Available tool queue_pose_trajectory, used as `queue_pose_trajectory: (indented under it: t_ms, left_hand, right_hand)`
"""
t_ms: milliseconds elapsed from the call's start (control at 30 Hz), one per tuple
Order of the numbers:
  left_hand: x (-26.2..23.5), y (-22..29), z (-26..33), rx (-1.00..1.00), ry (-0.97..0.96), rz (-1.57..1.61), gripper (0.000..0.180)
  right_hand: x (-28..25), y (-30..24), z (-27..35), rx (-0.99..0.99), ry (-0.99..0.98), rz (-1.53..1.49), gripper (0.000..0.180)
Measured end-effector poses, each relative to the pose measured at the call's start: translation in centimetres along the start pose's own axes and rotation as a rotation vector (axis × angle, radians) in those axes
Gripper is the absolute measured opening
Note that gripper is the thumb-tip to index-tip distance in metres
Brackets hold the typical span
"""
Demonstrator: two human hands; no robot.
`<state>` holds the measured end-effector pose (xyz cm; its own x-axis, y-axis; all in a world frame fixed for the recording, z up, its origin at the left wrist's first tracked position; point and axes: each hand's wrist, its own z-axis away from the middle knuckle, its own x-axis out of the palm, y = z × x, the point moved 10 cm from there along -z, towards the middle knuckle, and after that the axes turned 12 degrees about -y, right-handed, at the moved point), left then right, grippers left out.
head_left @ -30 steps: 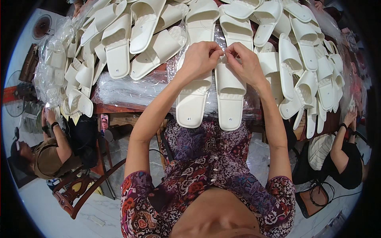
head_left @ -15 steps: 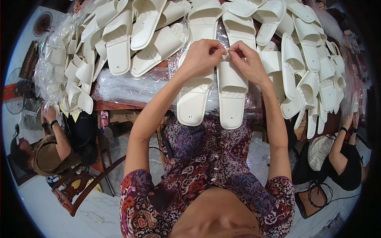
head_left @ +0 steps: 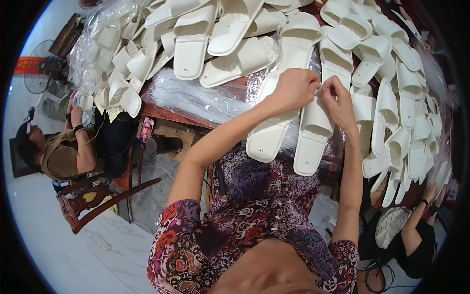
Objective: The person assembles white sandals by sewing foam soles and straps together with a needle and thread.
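Two white slippers under two pinching hands

A pair of white slide sandals lies side by side at the table's near edge, on clear plastic film, heels toward the person and hanging slightly past the edge. The left sandal sits under the left hand, the right sandal just beside it, soles down, straps up.
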<state>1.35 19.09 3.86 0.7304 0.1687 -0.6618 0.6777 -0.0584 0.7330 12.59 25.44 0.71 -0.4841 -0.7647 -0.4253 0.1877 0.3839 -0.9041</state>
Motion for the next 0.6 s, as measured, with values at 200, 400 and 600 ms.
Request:
queue_pose_trajectory:
  t_ms: [200,400,600]
  left_hand:
    - [0.4,-0.3,0.1,-0.018,-0.043,0.102,0.019]
    - [0.4,0.0,-0.2,0.008,-0.048,0.041,0.019]
    - [0.6,0.1,-0.2,0.033,-0.042,-0.003,0.019]
  right_hand:
    - [-0.2,-0.5,0.7,-0.013,0.042,-0.035,0.009]
    - [-0.4,-1.2,0.4,-0.009,0.05,0.048,0.01]
    - [-0.4,-2.3,0.1,-0.001,0.017,0.25,0.01]
